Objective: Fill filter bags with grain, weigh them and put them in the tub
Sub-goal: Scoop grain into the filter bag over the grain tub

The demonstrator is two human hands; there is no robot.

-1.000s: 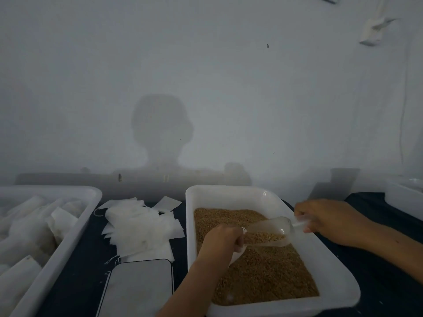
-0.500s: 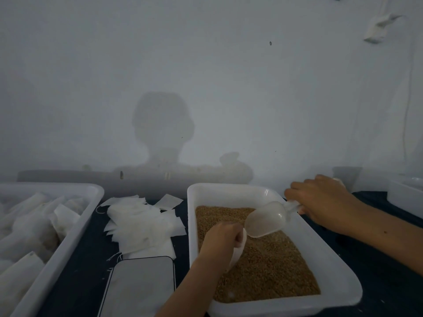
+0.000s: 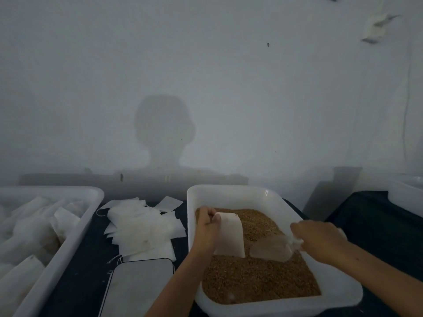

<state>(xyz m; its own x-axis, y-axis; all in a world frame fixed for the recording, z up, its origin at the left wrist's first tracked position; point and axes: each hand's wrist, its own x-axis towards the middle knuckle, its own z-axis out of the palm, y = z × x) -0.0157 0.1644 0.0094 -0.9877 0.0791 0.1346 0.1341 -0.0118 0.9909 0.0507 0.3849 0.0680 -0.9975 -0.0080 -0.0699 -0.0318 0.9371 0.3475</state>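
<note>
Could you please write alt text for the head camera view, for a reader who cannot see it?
Over a white tray of brown grain, the left hand holds a white filter bag while the right hand grips a clear scoop. To the left lie loose empty bags, a scale and a tub of filled bags.

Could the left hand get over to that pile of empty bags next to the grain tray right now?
Probably not freely: the left hand already grips a filter bag over the grain. The pile of empty bags lies close beside it with nothing between.
</note>
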